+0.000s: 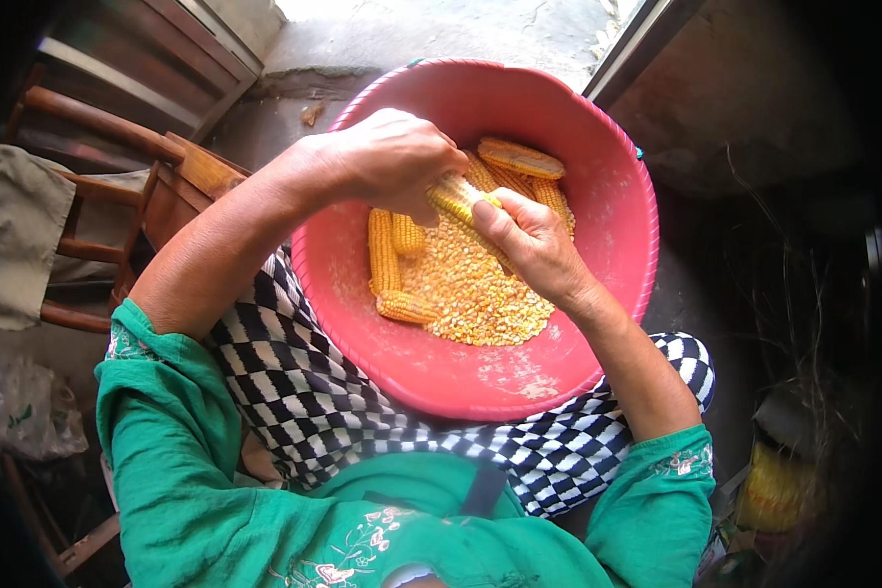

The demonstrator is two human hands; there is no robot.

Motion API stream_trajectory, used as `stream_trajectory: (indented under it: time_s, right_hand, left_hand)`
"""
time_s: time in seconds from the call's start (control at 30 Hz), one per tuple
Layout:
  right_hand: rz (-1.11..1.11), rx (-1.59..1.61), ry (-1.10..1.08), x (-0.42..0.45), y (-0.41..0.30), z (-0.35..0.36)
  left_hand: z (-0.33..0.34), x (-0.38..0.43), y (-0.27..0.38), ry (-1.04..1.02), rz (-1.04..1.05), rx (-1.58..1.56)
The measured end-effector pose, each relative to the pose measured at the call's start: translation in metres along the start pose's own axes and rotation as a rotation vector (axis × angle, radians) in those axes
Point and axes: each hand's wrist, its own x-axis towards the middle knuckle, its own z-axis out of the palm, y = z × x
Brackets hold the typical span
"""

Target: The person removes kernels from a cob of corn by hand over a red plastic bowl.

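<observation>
A partly shelled corn cob (461,198) is held slantwise above a large red plastic tub (595,345). Around its lower right part wraps my right hand (533,235), the thumb pressed along the kernels. My left hand (404,162) closes over the cob's upper left end; its fingers are partly hidden beneath the palm. Loose yellow kernels (478,305) are heaped on the tub's bottom. Two whole ears, one upright ear (384,253) and one lying ear (406,307), rest at the left side. Several more ears, among them a partly stripped ear (522,158), lie at the far side.
The tub sits against my legs in checkered trousers (294,367). A wooden chair (103,191) with a grey cloth (26,235) stands at the left. Ahead is a doorway with a bright sill (426,44). A plastic bag (33,404) lies at lower left, dry twigs (794,309) at right.
</observation>
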Motion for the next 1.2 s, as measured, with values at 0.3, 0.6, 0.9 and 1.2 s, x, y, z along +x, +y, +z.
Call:
stream_trajectory:
  time_s: [0.3,0.6,0.9,1.2]
  right_hand:
    - [0.221,0.480,0.003,0.001,0.001,-0.001]
    - [0.118,0.276,-0.048,-0.004,-0.007,-0.017]
    - [-0.177,0.274,0.127,0.004,0.020,-0.007]
    - [0.253,0.664,-0.053,-0.008,-0.004,-0.013]
  left_hand:
    - [0.009,0.005,-0.001,0.095,0.024,0.159]
    - [0.011,0.004,-0.015,0.262,0.059,0.307]
    - [0.012,0.005,-0.019,0.319,0.091,0.326]
    - [0.010,0.002,-0.025,0.464,0.167,0.406]
